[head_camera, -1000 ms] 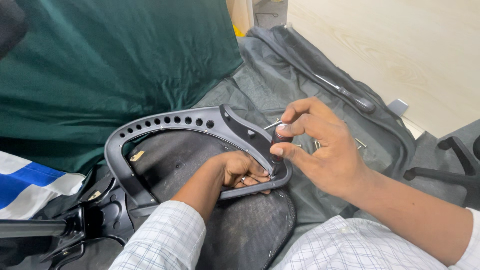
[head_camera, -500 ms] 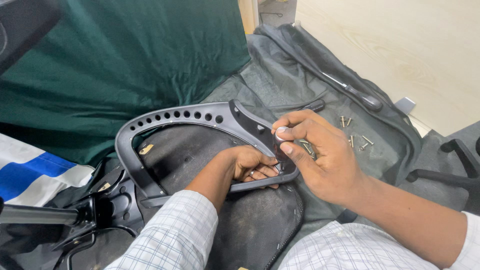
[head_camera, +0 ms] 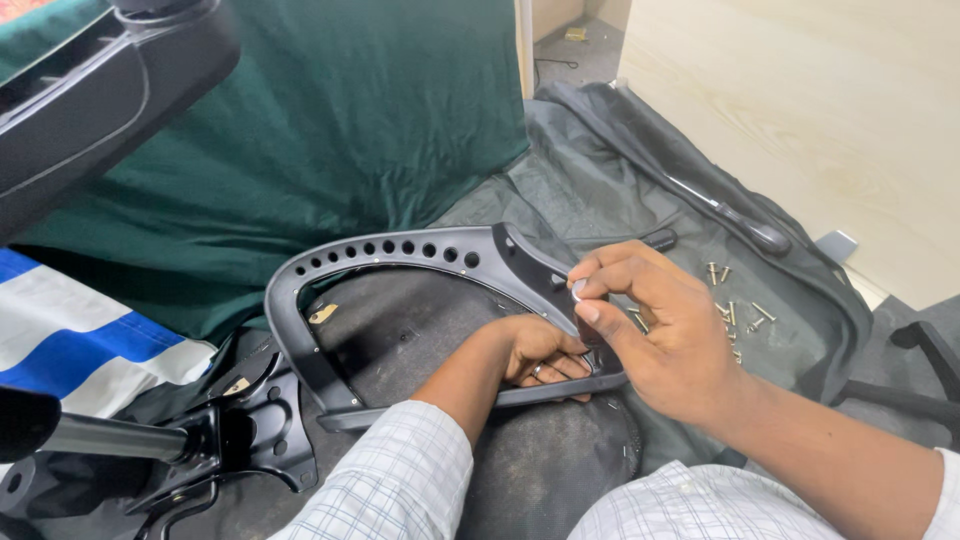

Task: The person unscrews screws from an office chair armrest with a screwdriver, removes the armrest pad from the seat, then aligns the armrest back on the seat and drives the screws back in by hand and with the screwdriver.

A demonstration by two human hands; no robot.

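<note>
On the floor, seen from the head camera, a black plastic chair frame [head_camera: 400,250] lies flat over a dark, worn seat pad [head_camera: 420,330]. The frame is a curved loop, wide at the left and narrowing to a pointed joint at the right, and a row of round holes runs along its upper arc. Its surface is matte, with a small screw hole showing on the left side.

The left hand [head_camera: 540,350] reaches through the loop from below, its fingers curled around the lower right bar of the frame, a ring showing on one finger. The right hand [head_camera: 660,335] rests over the narrow right end of the frame, thumb and forefinger pinched together on something small and pale; what it is I cannot tell. Both arms wear light checked sleeves.

Just right of the right hand, a scatter of small screws [head_camera: 735,310] lies on a grey cover [head_camera: 600,170] spread over the floor. A long black handle [head_camera: 730,215] lies on the cover further up. A green cloth [head_camera: 330,130] fills the space behind the frame, with a blue and white cloth [head_camera: 70,340] at the left edge. A black metal bracket [head_camera: 245,425] on a tube sits at lower left, and a pale wooden panel [head_camera: 800,110] stands at upper right.
</note>
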